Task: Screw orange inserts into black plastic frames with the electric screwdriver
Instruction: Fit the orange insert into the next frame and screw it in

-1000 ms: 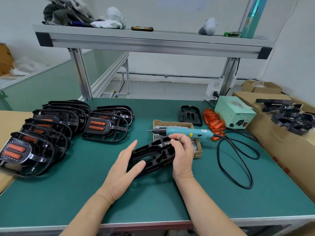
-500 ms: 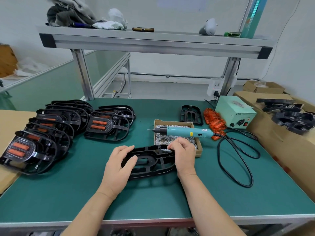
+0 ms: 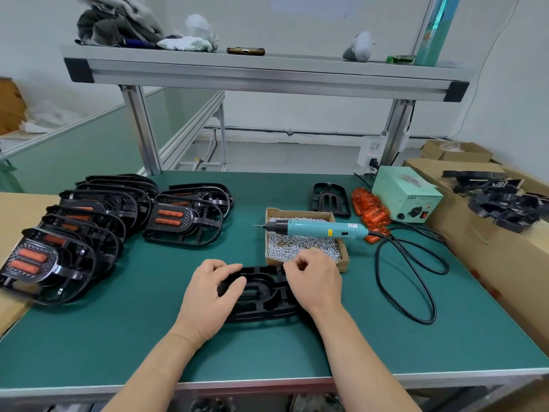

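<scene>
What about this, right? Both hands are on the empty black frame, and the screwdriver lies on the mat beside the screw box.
No: the head view shows the screwdriver lying across the screw box, not on the mat beside it. The left hand and right hand are on the empty black frame.

The left hand [image 3: 208, 295] and right hand [image 3: 315, 281] cover both ends of the black frame [image 3: 261, 295], just nearer than the screw box [image 3: 298, 210]. Whether the right fingertips pinch anything cannot be told. Far right of that box, a carton [image 3: 490, 257] runs off the edge.

"LED" is printed on the green power box [image 3: 406, 194]
</scene>
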Action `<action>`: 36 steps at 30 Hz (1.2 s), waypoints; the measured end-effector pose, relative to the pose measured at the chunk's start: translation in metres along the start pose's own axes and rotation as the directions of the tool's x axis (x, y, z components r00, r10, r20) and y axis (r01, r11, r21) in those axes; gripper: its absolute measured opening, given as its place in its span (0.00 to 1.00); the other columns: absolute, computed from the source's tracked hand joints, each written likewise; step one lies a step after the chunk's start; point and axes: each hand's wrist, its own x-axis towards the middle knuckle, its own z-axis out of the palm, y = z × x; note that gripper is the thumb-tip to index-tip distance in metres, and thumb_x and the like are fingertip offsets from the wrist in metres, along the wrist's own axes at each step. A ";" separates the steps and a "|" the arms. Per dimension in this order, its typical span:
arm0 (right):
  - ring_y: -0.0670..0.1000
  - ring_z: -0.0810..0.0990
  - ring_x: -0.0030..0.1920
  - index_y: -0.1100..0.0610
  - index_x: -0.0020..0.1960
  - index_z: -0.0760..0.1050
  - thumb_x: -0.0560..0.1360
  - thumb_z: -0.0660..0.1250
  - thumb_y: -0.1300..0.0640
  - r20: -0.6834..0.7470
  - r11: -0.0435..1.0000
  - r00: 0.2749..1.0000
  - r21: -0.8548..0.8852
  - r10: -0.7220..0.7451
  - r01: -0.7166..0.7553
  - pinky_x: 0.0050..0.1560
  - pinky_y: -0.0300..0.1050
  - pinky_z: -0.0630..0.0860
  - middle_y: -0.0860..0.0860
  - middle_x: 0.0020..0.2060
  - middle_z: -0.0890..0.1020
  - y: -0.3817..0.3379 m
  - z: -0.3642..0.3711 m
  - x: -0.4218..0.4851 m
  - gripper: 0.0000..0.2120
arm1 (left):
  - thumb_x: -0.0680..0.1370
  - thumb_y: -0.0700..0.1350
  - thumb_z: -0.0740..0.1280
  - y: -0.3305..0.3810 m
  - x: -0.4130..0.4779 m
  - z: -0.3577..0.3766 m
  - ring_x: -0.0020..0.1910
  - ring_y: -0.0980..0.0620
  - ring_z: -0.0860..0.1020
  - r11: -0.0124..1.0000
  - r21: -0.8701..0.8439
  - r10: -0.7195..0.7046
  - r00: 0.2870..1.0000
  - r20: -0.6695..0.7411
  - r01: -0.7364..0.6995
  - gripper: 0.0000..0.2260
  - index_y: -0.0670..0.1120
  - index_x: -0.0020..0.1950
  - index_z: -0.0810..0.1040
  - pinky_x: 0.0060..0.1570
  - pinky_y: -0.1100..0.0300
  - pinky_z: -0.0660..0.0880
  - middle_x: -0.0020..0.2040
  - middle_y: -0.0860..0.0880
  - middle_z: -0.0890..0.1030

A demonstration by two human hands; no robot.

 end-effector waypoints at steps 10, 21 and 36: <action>0.47 0.72 0.37 0.52 0.32 0.68 0.76 0.68 0.50 0.016 0.994 1.000 -0.107 0.024 -0.022 0.37 0.44 0.65 0.45 0.36 0.74 0.001 0.001 0.003 0.17 | 0.75 0.64 0.60 0.003 -0.001 0.001 0.63 0.57 0.68 0.990 0.089 0.104 0.993 0.057 -0.109 0.30 0.47 0.68 0.79 0.64 0.67 0.61 0.60 0.57 0.74; 0.45 0.72 0.35 0.52 0.30 0.65 0.77 0.68 0.51 0.005 0.999 1.000 -0.037 -0.007 0.007 0.35 0.45 0.66 0.46 0.34 0.73 0.002 -0.005 0.005 0.19 | 0.73 0.69 0.55 0.001 -0.003 0.003 0.64 0.54 0.68 0.954 0.210 0.199 0.976 0.092 -0.215 0.36 0.47 0.71 0.76 0.66 0.63 0.62 0.62 0.55 0.73; 0.53 0.76 0.47 0.53 0.46 0.80 0.77 0.66 0.58 -0.225 0.990 0.974 -0.138 0.010 -0.042 0.48 0.46 0.69 0.51 0.47 0.79 0.036 -0.077 0.098 0.04 | 0.73 0.69 0.57 -0.001 0.000 0.005 0.69 0.59 0.65 0.979 0.119 0.155 0.985 0.076 -0.164 0.33 0.51 0.71 0.75 0.70 0.61 0.62 0.65 0.57 0.71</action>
